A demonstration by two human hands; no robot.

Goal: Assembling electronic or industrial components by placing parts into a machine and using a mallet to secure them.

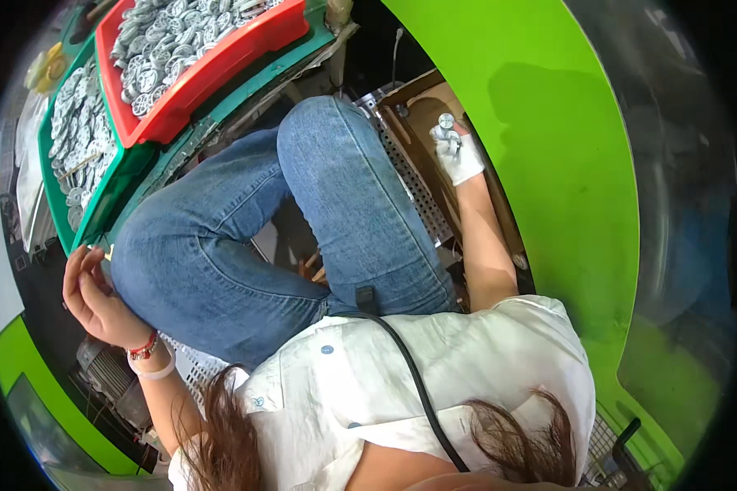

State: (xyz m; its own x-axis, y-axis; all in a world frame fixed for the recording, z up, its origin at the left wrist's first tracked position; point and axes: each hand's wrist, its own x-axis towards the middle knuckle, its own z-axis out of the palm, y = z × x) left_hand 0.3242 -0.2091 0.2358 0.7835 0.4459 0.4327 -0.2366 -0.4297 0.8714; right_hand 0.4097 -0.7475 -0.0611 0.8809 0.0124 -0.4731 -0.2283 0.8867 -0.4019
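Observation:
My right hand, in a white glove that leaves some fingertips bare, is closed on small round silvery metal discs. It hangs over a brown cardboard box, close beside a bright green panel. How many discs it grips is hard to make out. My left hand is bare, its fingers loosely bent and apart, and I see nothing in it. It hovers beside my left knee, just below the near corner of a green bin of grey metal discs.
A red bin heaped with spoked grey discs stands on a worn green-edged bench at the upper left. The large green machine panel walls off my right side. A perforated metal piece lies beside my right leg. A motor sits low at left.

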